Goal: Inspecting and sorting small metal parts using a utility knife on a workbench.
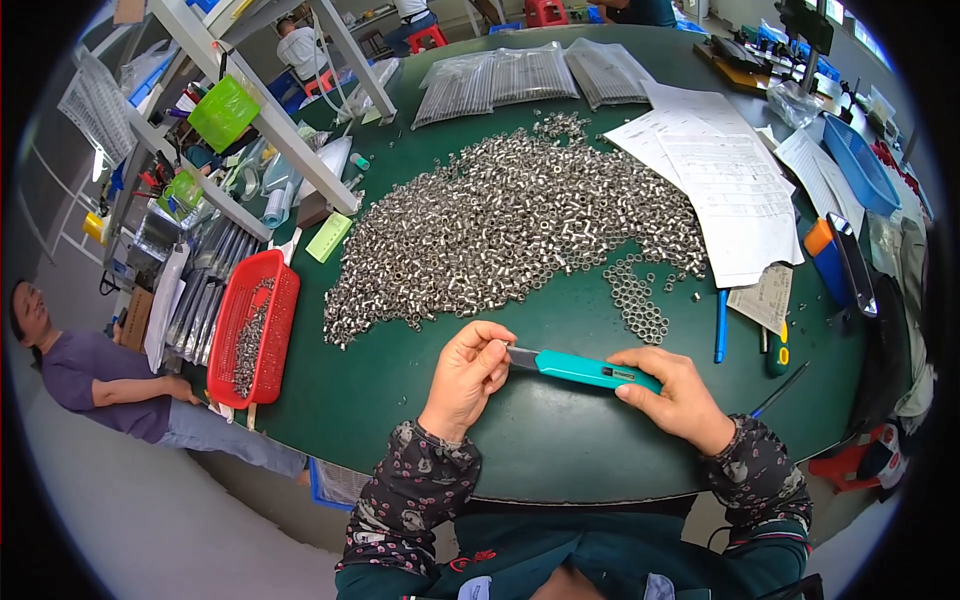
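Observation:
Above the near edge of the dark green table (560,465), a teal utility knife (580,368) lies almost level between my two hands. My right hand (680,393) grips the handle end, its thumb along the near side. Thumb and fingers of my left hand (468,372) are pinched at the knife's other end, by the extended grey blade (522,357). Whether something small sits in that pinch is hidden. Just beyond the hands spreads a large heap of small shiny metal rings (500,230), and a flat patch of loose rings (637,305) lies near my right hand.
A red basket (285,320) with metal parts stands at the left, beside a person in a purple shirt (120,385). Bagged metal tubes (535,75) lie at the back. To the right are papers (735,190), a blue pen (721,325), a screwdriver (778,355) and a phone (850,265).

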Motion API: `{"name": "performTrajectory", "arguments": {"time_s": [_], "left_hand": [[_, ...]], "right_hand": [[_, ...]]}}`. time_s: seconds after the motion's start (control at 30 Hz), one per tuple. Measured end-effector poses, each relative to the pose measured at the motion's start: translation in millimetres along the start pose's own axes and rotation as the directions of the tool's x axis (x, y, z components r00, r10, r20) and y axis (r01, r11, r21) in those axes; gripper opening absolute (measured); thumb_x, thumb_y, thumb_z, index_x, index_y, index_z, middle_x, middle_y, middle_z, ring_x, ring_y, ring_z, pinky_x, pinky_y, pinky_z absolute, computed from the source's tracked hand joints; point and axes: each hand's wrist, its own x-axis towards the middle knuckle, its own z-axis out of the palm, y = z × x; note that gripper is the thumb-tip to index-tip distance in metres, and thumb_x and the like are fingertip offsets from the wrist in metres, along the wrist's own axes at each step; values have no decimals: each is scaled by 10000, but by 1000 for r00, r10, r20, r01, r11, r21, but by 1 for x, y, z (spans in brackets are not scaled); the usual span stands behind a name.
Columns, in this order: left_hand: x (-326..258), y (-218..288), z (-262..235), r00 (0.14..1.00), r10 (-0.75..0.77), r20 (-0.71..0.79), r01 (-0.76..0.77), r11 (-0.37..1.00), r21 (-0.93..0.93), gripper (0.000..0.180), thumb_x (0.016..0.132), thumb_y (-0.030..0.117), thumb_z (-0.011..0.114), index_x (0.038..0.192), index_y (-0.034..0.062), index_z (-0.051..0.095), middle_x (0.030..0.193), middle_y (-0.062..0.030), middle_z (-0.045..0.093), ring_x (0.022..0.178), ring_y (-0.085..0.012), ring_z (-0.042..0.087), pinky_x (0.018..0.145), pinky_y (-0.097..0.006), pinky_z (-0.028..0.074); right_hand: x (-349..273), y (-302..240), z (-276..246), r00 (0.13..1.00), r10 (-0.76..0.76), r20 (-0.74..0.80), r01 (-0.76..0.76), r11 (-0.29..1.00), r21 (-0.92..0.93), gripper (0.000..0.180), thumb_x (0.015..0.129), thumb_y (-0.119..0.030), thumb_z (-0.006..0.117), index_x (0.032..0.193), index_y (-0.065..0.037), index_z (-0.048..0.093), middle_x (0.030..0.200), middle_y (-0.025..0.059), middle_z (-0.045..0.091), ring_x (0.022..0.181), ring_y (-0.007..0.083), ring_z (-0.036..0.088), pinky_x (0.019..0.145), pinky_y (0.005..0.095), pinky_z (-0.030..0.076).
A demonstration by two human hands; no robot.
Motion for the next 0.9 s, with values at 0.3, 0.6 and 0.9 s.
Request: {"name": "performTrajectory", "arguments": {"time_s": [0.3,0.6,0.9], "left_hand": [[1,-2,-1,999,-31,-37,36,992,124,110,851,148,530,836,39,542,620,16,498,486,-19,405,406,-125,295],[1,-2,0,996,-60,-70,71,982,174,144,860,175,519,785,52,526,592,23,482,462,-17,389,387,-128,280],[1,-3,-1,996,-52,-72,64,982,177,173,859,186,522,729,75,495,570,51,418,461,-2,328,397,-131,236]], "right_hand": [[-2,-4,-1,999,2,-33,-8,986,-169,268,741,-173,605,986,-71,568,769,114,549,690,292,545,607,357,435],[-3,-8,1,983,-143,-117,91,926,-365,277,718,-155,613,982,-88,564,679,86,480,615,262,511,524,359,410],[-2,-9,2,972,-197,-126,124,891,-437,302,682,-124,633,975,-86,569,674,75,479,622,242,513,511,346,407]]}}
